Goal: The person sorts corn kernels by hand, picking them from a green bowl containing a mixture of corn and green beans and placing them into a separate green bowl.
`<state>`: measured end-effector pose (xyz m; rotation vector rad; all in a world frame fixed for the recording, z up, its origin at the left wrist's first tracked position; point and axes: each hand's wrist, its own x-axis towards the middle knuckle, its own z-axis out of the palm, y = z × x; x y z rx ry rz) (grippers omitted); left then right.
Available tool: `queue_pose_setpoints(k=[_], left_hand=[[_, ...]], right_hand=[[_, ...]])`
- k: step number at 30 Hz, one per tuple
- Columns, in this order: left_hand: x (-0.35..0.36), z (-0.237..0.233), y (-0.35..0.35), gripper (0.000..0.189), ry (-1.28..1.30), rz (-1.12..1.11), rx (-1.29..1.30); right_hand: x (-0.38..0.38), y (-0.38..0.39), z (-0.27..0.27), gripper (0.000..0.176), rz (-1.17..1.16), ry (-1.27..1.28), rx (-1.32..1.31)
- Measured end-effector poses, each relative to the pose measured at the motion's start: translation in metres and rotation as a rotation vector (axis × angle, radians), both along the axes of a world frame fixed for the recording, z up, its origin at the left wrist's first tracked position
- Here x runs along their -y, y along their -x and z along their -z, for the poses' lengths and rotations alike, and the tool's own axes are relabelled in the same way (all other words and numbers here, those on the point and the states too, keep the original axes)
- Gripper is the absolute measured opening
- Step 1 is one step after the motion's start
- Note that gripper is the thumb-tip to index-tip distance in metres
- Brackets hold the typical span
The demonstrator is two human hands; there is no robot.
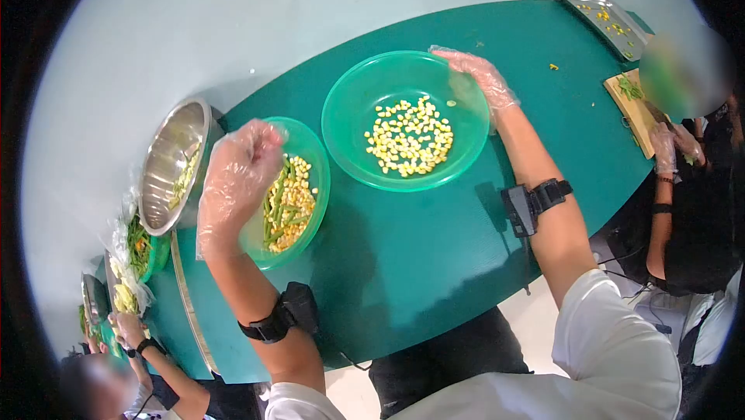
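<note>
Corn kernels (409,137), round translucent green plastic bowl (341,110)

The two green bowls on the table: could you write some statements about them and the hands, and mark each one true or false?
1. The large bowl holds corn kernels. True.
2. The small bowl is empty. False: it holds corn mixed with green bean pieces.
3. The right hand rests on the large bowl's rim. True.
4. The left hand is bare. False: it wears a clear plastic glove.
5. The steel bowl stands between the green bowls. False: it stands left of the small bowl.
</note>
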<state>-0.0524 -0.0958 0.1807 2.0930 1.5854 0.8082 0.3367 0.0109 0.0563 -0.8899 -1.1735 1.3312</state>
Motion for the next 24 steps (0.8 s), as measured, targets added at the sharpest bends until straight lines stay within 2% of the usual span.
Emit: queue_pose_setpoints(k=[4, 7, 8, 11, 13, 19, 21, 24], left_hand=[[0.001, -0.001, -0.012, 0.012, -0.01, 0.121, 0.052], [0.0, 0.007, -0.025, 0.004, 0.041, 0.156, 0.203], [0.002, 0.003, -0.03, 0.008, 0.059, 0.139, 0.174], [-0.004, 0.016, -0.037, 0.01, -0.067, 0.178, 0.235], [-0.005, 0.017, -0.033, 0.012, -0.053, 0.16, 0.178], [-0.008, 0.028, -0.003, 0.015, 0.066, 0.117, -0.072], [-0.011, 0.032, 0.004, 0.017, 0.112, 0.076, -0.236], [-0.016, 0.044, 0.005, 0.018, 0.221, 0.032, -0.335]], right_hand=[[-0.008, 0.007, 0.002, 0.048, -0.005, 0.077, -0.042], [-0.006, 0.011, 0.002, 0.051, 0.156, 0.156, -0.015], [-0.008, 0.01, 0.004, 0.052, 0.167, 0.155, 0.002], [-0.012, 0.006, 0.012, 0.054, 0.191, 0.146, 0.019], [-0.012, 0.007, 0.013, 0.054, 0.194, 0.138, -0.001], [-0.009, 0.006, 0.009, 0.038, 0.41, 0.059, 0.298], [-0.013, 0.009, 0.017, 0.031, 0.403, -0.02, 0.249], [-0.017, 0.008, 0.023, 0.025, 0.346, -0.053, 0.212]])
